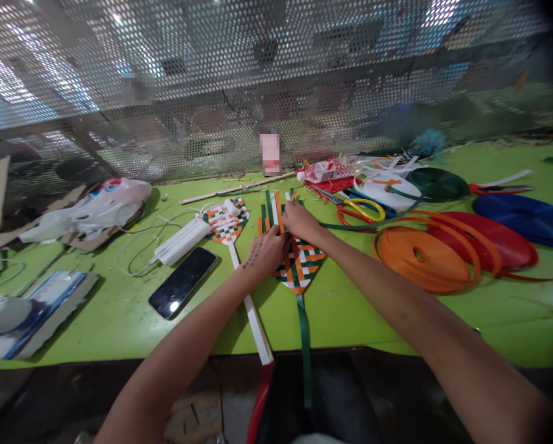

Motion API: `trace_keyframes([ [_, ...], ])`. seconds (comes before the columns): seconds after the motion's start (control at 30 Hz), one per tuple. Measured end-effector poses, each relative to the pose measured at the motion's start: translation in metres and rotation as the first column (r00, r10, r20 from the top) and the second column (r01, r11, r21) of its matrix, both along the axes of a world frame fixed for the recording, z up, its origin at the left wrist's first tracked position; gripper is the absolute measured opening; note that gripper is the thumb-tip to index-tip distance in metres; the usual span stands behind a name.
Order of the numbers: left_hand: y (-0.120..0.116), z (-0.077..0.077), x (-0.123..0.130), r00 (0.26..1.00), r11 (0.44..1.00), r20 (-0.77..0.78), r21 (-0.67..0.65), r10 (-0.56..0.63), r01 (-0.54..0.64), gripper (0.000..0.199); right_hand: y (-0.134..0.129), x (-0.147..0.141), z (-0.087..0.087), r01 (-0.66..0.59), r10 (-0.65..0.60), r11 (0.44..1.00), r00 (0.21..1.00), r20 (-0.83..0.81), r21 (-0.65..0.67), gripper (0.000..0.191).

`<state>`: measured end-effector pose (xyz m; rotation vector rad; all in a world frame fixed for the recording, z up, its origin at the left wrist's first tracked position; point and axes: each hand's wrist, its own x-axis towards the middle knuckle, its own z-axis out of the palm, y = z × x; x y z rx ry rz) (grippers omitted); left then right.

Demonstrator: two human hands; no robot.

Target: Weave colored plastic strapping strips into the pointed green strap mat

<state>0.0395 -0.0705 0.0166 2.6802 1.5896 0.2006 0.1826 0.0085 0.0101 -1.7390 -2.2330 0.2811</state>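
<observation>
A woven piece point(299, 265) of orange, green and white strips lies on the green table, its pointed end towards me and a green strip point(305, 345) hanging from it over the table edge. My left hand point(272, 248) is on its left part, fingers bent together at the weave. Higher up, my right hand point(298, 219) is closed at the upright loose strips point(274, 206). What exactly the fingertips hold is too small to tell. To the left lies a finished-looking woven fan point(225, 225) with a white handle point(256, 327).
Left are a phone point(184, 282), a white power bank point(182, 240), plastic bags point(105, 206) and a box point(49, 314). Right are scissors point(364, 209) and orange point(421, 259), red point(489, 240), blue point(526, 216) and green point(438, 184) strip coils. Behind stands a perforated metal screen point(211, 92).
</observation>
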Motion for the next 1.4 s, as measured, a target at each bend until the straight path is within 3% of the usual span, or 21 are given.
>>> trace_keyframes([
  [0.53, -0.001, 0.003, 0.000, 1.000, 1.000, 0.004, -0.001, -0.009, 0.009, 0.042, -0.006, -0.006, 0.003, 0.111, -0.112, 0.993, 0.993, -0.021, -0.041, 0.030],
  [1.07, -0.002, 0.000, -0.001, 1.000, 1.000, -0.003, 0.013, 0.003, -0.003, 0.044, 0.008, 0.005, -0.006, 0.076, -0.081, 0.996, 0.988, -0.128, -0.042, 0.013],
  [1.27, 0.000, -0.003, -0.003, 0.999, 0.987, -0.002, 0.153, -0.052, 0.052, 0.037, 0.009, 0.005, -0.010, 0.048, -0.051, 0.999, 0.991, -0.125, -0.027, 0.017],
  [1.4, -0.001, -0.006, -0.003, 1.000, 0.980, 0.010, 0.198, -0.030, 0.027, 0.034, 0.007, 0.005, -0.011, 0.085, -0.086, 0.996, 0.987, -0.136, -0.013, 0.018],
])
